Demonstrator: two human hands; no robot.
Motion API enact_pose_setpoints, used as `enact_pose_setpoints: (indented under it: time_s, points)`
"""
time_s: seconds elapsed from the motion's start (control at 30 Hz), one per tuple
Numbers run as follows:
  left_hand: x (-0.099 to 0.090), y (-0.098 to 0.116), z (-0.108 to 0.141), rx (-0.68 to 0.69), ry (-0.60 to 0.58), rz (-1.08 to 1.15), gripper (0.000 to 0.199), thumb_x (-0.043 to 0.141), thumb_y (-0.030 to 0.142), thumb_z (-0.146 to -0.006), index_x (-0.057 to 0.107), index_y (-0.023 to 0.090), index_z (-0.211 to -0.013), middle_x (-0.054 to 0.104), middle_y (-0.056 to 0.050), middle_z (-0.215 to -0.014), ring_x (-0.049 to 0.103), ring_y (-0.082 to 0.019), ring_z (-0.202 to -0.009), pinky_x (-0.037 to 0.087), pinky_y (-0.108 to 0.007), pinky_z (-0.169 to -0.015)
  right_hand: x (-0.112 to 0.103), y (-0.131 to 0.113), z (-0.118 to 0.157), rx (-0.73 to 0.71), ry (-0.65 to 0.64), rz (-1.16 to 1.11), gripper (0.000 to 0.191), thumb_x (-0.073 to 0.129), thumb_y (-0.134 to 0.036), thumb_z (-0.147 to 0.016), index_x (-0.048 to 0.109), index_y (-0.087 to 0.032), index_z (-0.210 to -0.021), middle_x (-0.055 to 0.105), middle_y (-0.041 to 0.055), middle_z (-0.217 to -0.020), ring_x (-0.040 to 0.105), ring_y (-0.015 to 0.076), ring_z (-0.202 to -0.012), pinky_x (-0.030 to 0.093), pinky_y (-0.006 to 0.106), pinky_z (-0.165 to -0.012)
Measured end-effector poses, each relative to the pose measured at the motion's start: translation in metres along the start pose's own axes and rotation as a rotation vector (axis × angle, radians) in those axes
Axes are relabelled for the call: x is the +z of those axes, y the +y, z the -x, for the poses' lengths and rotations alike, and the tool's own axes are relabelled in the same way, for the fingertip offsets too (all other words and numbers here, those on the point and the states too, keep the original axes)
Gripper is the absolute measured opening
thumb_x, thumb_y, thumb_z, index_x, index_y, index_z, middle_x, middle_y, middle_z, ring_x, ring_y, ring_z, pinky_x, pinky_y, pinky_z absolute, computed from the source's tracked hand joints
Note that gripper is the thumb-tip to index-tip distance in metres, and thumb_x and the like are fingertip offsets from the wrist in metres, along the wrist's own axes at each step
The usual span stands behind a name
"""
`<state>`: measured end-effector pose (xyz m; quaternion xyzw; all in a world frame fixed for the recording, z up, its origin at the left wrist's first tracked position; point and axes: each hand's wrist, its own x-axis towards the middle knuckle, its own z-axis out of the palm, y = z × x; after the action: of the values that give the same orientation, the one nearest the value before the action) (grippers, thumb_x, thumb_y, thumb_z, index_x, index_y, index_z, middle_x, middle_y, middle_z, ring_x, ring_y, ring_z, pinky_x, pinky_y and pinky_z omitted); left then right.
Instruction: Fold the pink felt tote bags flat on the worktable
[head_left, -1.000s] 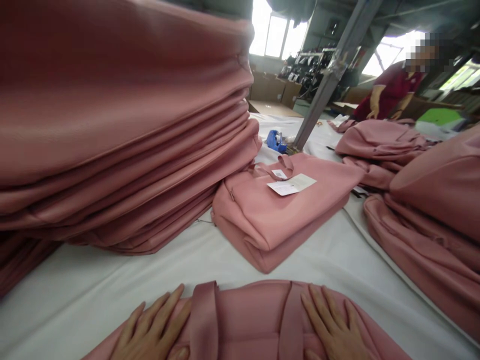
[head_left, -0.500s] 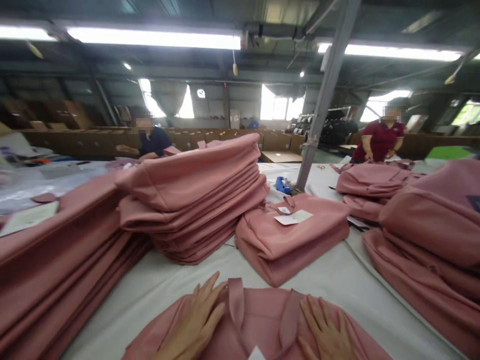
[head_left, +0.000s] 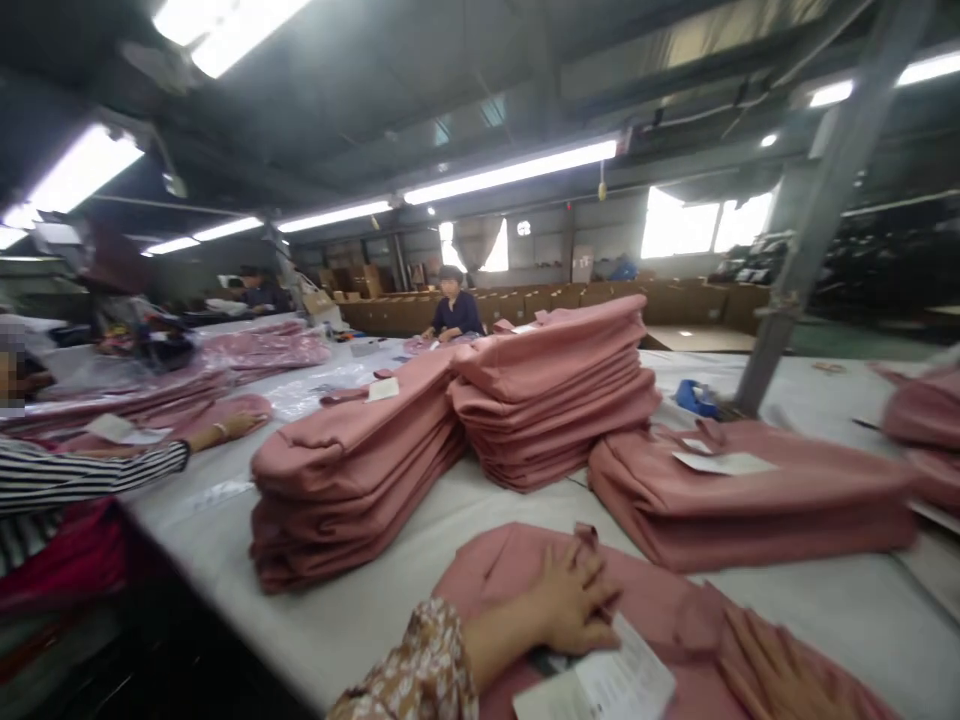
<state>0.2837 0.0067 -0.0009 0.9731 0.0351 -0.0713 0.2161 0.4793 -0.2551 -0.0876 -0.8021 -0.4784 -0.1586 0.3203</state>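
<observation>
A pink bag (head_left: 487, 570) lies flat on the table in front of me, with a short strap (head_left: 586, 537) at its far edge. My left hand (head_left: 574, 600) rests on top of it, fingers spread, beside the strap. White paper tags (head_left: 626, 675) lie on the bag just below that hand. My right hand (head_left: 784, 665) presses flat on the bag's right part, fingers stretched, partly cut off by the lower edge of the picture. Beyond it, another pink bag (head_left: 757, 510) carries a white card (head_left: 724, 462).
Two stacks of pink bags, a left one (head_left: 352, 470) and a taller one (head_left: 555, 400), stand on the white table (head_left: 300, 640). A co-worker's striped sleeve (head_left: 90, 475) reaches in at left. A grey post (head_left: 802, 230) and blue tape dispenser (head_left: 696, 398) stand at right.
The view has swung left, bringing in the co-worker in stripes. My left hand now lies farther in on the bag, by the tags, which show more fully. My right hand stays on the bag.
</observation>
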Motion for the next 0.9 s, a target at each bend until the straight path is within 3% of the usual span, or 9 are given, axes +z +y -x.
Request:
enact_pose_setpoints:
  time_s: [0.1,0.23,0.33,0.43,0.53,0.57,0.63,0.77,0.9]
  points:
    - [0.006,0.001,-0.009,-0.050,-0.002,-0.103,0.076,0.050,0.066,-0.082,0.028,0.033,-0.148,0.016,-0.009,-0.160,0.006,-0.044,-0.144,0.009,-0.077,-0.104,-0.035,-0.028,-0.028,0.378,-0.253,-0.248,0.059,0.064,-0.056,-0.068,0.068,-0.018,-0.113,0.055,0.0182,-0.133,0.029,0.0499,-0.134,0.003,0.078,-0.102]
    - [0.016,-0.007,-0.017,-0.029,0.022,-0.109,0.070,0.048,0.060,-0.086,0.031,0.032,-0.147,0.018,-0.009,-0.159,0.008,-0.045,-0.143,0.009,-0.077,-0.105,-0.086,-0.041,-0.049,0.543,-0.239,-0.331,0.072,0.059,-0.068,-0.070,0.063,-0.014,-0.118,0.060,0.0184,-0.127,0.051,0.0349,-0.123,0.034,0.056,-0.106]
    - [0.021,-0.012,-0.016,-0.017,0.034,-0.108,0.066,0.041,0.062,-0.089,0.029,0.034,-0.147,0.018,-0.006,-0.160,0.007,-0.042,-0.144,0.008,-0.074,-0.107,-0.142,-0.058,-0.004,0.681,-0.185,-0.406,0.067,0.041,-0.069,-0.084,0.064,-0.013,-0.113,0.068,0.0162,-0.111,0.065,0.0254,-0.100,0.052,0.040,-0.087]
    - [0.020,-0.016,-0.017,-0.021,0.057,-0.103,0.061,0.032,0.062,-0.092,0.027,0.036,-0.147,0.013,-0.003,-0.161,0.007,-0.038,-0.145,0.010,-0.070,-0.109,-0.183,-0.099,0.089,1.005,-0.235,-0.605,0.071,0.043,-0.079,-0.079,0.068,-0.012,-0.078,0.070,0.0127,-0.071,0.066,0.0197,-0.060,0.051,0.030,-0.056]
    - [0.009,-0.024,-0.024,-0.096,0.165,-0.116,0.063,0.022,0.055,-0.096,0.008,0.028,-0.152,-0.004,-0.007,-0.161,0.005,-0.033,-0.146,0.015,-0.061,-0.113,-0.168,-0.153,0.182,1.388,-0.327,-0.773,0.075,0.045,-0.086,-0.071,0.061,-0.013,-0.064,0.066,0.0118,-0.057,0.060,0.0159,-0.047,0.040,0.024,-0.045]
    - [0.004,-0.028,-0.027,-0.144,0.217,-0.129,0.066,0.019,0.053,-0.097,0.000,0.023,-0.152,-0.010,-0.009,-0.160,0.003,-0.033,-0.146,0.014,-0.060,-0.113,-0.151,-0.168,0.204,1.520,-0.284,-0.853,0.077,0.048,-0.087,-0.068,0.064,-0.012,-0.078,0.068,0.0116,-0.062,0.063,0.0165,-0.051,0.040,0.023,-0.047]
    - [-0.006,-0.038,-0.030,-0.245,0.287,-0.160,0.072,0.017,0.055,-0.096,-0.010,0.016,-0.151,-0.012,-0.016,-0.159,-0.001,-0.038,-0.145,0.009,-0.064,-0.111,-0.109,-0.192,0.227,1.596,-0.122,-1.053,0.085,0.057,-0.086,-0.061,0.060,-0.013,-0.106,0.072,0.0122,-0.078,0.068,0.0197,-0.067,0.045,0.026,-0.058]
    - [-0.019,-0.057,-0.029,-0.326,0.151,-0.185,0.079,0.019,0.064,-0.092,0.013,0.013,-0.151,0.042,-0.023,-0.145,0.040,-0.046,-0.129,0.025,-0.063,-0.104,-0.056,-0.213,0.206,1.539,0.175,-1.345,0.088,0.069,-0.083,-0.049,0.053,-0.019,-0.108,0.068,0.0143,-0.109,0.065,0.0279,-0.102,0.049,0.036,-0.079]
    - [-0.016,-0.067,-0.027,-0.364,-0.010,-0.192,0.081,0.022,0.071,-0.086,0.040,0.015,-0.141,0.063,-0.022,-0.122,0.059,-0.043,-0.110,0.040,-0.055,-0.093,-0.074,-0.211,0.170,1.585,0.381,-1.454,0.086,0.077,-0.076,-0.046,0.051,-0.023,-0.110,0.066,0.0096,-0.115,0.060,0.0287,-0.111,0.049,0.039,-0.086]
